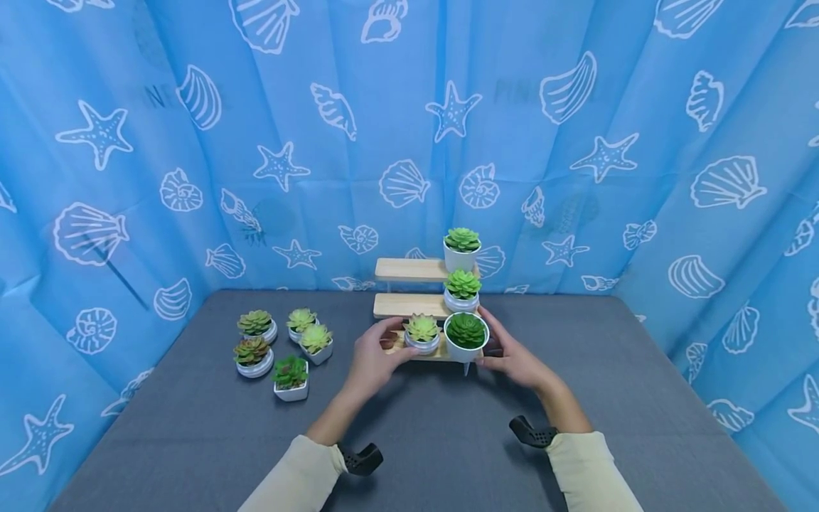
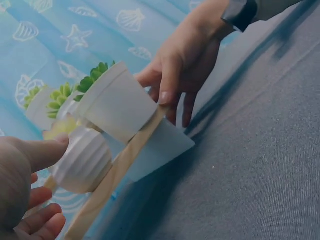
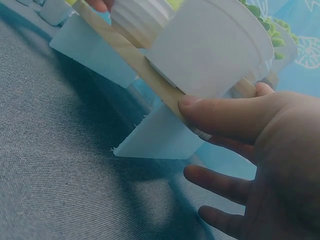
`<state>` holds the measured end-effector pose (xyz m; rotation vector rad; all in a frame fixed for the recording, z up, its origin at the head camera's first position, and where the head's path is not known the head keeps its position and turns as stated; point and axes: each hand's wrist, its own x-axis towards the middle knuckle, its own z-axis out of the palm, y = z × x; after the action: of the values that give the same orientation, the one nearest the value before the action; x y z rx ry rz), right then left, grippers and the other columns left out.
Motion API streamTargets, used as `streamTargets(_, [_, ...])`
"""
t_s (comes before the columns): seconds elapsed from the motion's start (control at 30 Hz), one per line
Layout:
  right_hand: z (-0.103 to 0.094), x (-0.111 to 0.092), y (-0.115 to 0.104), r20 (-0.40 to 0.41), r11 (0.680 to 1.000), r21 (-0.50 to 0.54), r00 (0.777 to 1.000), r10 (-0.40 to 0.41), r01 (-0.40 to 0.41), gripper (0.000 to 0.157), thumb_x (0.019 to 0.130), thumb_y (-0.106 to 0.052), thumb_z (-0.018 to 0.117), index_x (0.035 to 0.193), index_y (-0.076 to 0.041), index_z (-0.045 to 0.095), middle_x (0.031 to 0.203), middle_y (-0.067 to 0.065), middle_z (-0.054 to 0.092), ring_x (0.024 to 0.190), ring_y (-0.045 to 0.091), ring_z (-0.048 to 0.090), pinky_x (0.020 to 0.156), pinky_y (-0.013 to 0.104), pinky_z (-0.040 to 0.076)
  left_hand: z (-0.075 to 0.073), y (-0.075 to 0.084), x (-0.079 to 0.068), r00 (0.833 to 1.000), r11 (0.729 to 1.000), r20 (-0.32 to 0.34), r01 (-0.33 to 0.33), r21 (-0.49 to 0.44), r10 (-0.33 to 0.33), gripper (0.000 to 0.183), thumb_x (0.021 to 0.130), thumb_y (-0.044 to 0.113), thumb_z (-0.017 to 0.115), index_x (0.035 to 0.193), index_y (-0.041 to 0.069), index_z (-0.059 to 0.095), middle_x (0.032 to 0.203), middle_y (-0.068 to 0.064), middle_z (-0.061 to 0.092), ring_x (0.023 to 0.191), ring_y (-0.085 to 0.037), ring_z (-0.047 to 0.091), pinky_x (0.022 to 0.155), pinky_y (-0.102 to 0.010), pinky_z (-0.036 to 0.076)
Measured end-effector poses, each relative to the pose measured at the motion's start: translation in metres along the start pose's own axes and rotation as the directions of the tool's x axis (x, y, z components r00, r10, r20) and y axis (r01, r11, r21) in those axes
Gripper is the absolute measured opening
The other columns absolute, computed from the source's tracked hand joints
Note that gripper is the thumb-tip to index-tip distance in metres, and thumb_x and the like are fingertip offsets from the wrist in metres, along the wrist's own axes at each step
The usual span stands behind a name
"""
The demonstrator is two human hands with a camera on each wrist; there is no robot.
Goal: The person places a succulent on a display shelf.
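A three-tier wooden stand (image 1: 409, 306) carries potted succulents. On its lowest board, a small ribbed white pot with a pale succulent (image 1: 422, 344) stands beside a larger white pot with a dark green succulent (image 1: 466, 345). My left hand (image 1: 374, 359) is at the board's left side, its straight thumb against or just beside the ribbed pot and its other fingers loosely spread. My right hand (image 1: 515, 359) pinches the board's right end, thumb on the front edge and index finger behind, partly hidden. Its remaining fingers (image 3: 215, 184) hang free below.
Two more succulents, one on the top board (image 1: 461, 250) and one on the middle board (image 1: 462, 291), stand at the right ends. Several small potted succulents (image 1: 291, 377) are grouped on the grey tabletop (image 1: 211, 441) at left. A blue shell-patterned curtain (image 1: 358, 156) hangs behind.
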<state>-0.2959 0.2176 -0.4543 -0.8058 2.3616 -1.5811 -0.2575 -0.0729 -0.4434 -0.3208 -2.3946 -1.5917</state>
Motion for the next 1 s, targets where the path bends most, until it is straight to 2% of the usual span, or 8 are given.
streamTargets(0.23, [-0.003, 0.000, 0.002, -0.008, 1.000, -0.006, 1.000, -0.019, 0.019, 0.094, 0.089, 0.004, 0.064, 0.158, -0.016, 0.004, 0.145, 0.030, 0.033, 0.117, 0.048, 0.048, 0.094, 0.053, 0.043, -0.012, 0.005, -0.001, 0.994, 0.990, -0.030, -0.100, 0.098, 0.104, 0.054, 0.077, 0.023, 0.084, 0.126, 0.014, 0.063, 0.118, -0.005, 0.064, 0.105, -0.023, 0.059, 0.087, -0.043, 0.051])
streamTargets(0.37, [-0.004, 0.000, 0.004, -0.001, 1.000, 0.002, 1.000, -0.019, 0.019, 0.094, 0.089, 0.004, 0.065, 0.158, -0.017, 0.004, 0.145, 0.030, 0.032, 0.118, 0.048, 0.048, 0.094, 0.051, 0.043, -0.023, 0.007, -0.003, 0.984, 0.972, -0.046, -0.164, 0.168, 0.174, 0.052, 0.078, 0.022, 0.084, 0.125, 0.014, 0.064, 0.116, -0.006, 0.064, 0.103, -0.027, 0.059, 0.082, -0.048, 0.050])
streamTargets(0.47, [-0.004, -0.001, 0.004, -0.002, 1.000, 0.008, 1.000, -0.017, 0.017, 0.094, 0.089, 0.004, 0.065, 0.158, -0.017, 0.004, 0.145, 0.030, 0.032, 0.117, 0.048, 0.048, 0.094, 0.051, 0.043, -0.034, 0.009, -0.006, 0.977, 0.954, -0.045, -0.193, 0.231, 0.209, 0.050, 0.079, 0.022, 0.083, 0.125, 0.014, 0.064, 0.119, -0.006, 0.063, 0.105, -0.028, 0.058, 0.083, -0.049, 0.049])
streamTargets(0.73, [-0.002, -0.004, 0.003, -0.003, 1.000, 0.003, 1.000, -0.010, 0.010, 0.094, 0.088, 0.003, 0.065, 0.158, -0.016, 0.005, 0.145, 0.030, 0.033, 0.116, 0.047, 0.049, 0.093, 0.050, 0.044, -0.074, 0.011, -0.012, 0.974, 0.913, -0.078, -0.171, 0.369, 0.214, 0.051, 0.081, 0.024, 0.082, 0.126, 0.012, 0.063, 0.126, -0.008, 0.060, 0.117, -0.028, 0.054, 0.093, -0.052, 0.044])
streamTargets(1.0, [-0.001, -0.001, 0.002, -0.005, 1.000, 0.004, 1.000, -0.014, 0.014, 0.094, 0.089, 0.001, 0.066, 0.158, -0.018, 0.005, 0.146, 0.029, 0.032, 0.117, 0.045, 0.049, 0.093, 0.052, 0.043, -0.110, -0.007, -0.032, 0.965, 0.908, -0.141, -0.150, 0.392, 0.221, 0.046, 0.083, 0.023, 0.080, 0.124, 0.011, 0.064, 0.126, -0.011, 0.061, 0.120, -0.032, 0.051, 0.095, -0.055, 0.040])
